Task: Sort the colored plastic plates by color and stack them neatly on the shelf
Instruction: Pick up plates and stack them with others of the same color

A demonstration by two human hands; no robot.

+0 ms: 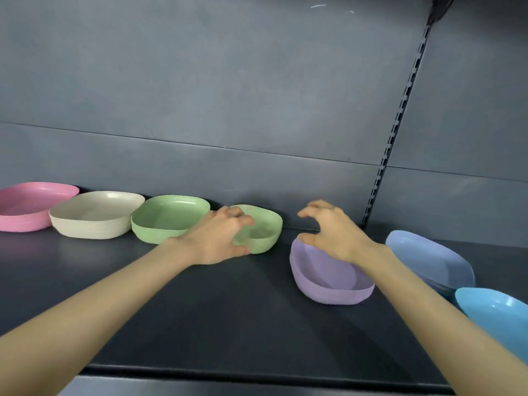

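Observation:
Along the back of the dark shelf [228, 315] stand a pink stack of plates [25, 207], a beige stack [97, 215] and a green stack [168, 218]. Just right of these sits a single light green plate [264, 231]. My left hand [223, 238] grips its left rim, fingers over the edge and thumb low on the outer wall. A purple plate [328, 281] lies further right. Above its far rim hovers my right hand [331, 228], fingers curled like a claw and holding nothing. A pale blue plate [428, 258] and a bright blue plate [497, 318] lie at the right.
A grey back panel [228, 95] rises behind the shelf. A slotted metal upright [395, 138] runs down at the right, ending near the pale blue plate. The shelf's front edge [228, 372] crosses the bottom of the view.

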